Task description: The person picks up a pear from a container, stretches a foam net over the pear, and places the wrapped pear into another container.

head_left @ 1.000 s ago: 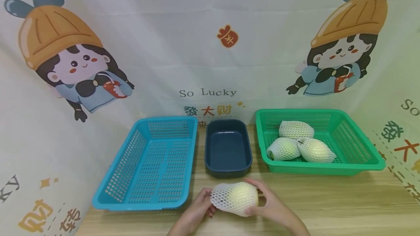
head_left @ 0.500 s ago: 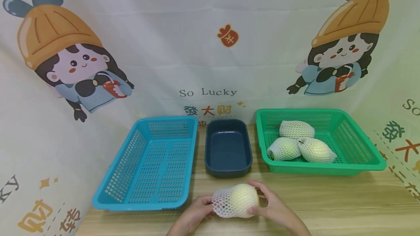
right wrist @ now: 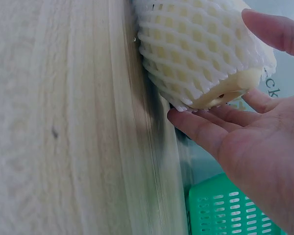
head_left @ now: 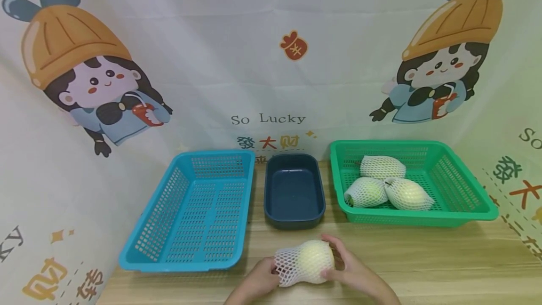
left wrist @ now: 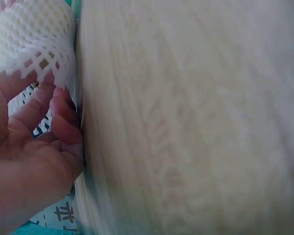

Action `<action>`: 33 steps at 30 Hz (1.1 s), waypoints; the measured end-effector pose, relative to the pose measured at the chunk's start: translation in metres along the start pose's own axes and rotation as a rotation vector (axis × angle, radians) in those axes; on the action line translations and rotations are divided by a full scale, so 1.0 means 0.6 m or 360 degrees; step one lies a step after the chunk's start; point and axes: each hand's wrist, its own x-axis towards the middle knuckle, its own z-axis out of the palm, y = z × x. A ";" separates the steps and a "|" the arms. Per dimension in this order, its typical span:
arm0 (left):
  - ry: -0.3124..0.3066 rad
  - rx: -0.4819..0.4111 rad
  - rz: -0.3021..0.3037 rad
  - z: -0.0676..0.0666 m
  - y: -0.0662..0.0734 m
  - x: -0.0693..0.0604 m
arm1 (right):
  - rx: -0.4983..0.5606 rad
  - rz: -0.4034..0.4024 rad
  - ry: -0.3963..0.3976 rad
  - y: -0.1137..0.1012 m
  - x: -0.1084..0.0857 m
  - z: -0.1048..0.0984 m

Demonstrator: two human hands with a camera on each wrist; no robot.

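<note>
A pale yellow pear in a white foam net is held just above the wooden table, in front of the dark tray. My right hand grips its rounded end between thumb and fingers; in the right wrist view the bare bottom of the pear pokes out of the net. At the other end, the loose mouth of the foam net hangs past the fruit, with my left hand at it. In the left wrist view the left thumb and fingers pinch around this net edge; their tips are partly hidden.
A blue basket stands at the left with nothing in it. Behind the hands is a dark blue tray. At the right, a green basket holds three net-wrapped pears. A printed cloth hangs behind.
The pear has come slightly nearer and tilted, its net mouth lower. My left hand has shifted a little right and down on the net; the right hand keeps its grip.
</note>
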 end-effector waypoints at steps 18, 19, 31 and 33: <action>0.0000 -0.0147 -0.0090 0.003 -0.001 0.000 | -0.0319 0.0163 0.0403 -0.015 -0.013 0.011; 0.0003 -0.0135 -0.0104 0.003 -0.001 -0.001 | -0.0310 0.0172 0.0415 -0.015 -0.013 0.015; 0.0026 -0.0235 -0.0035 0.006 -0.005 0.002 | -0.0212 0.0238 0.0567 -0.019 -0.021 0.011; 0.0017 -0.0288 -0.0043 0.007 -0.005 0.003 | -0.0194 0.0246 0.0575 -0.019 -0.022 0.005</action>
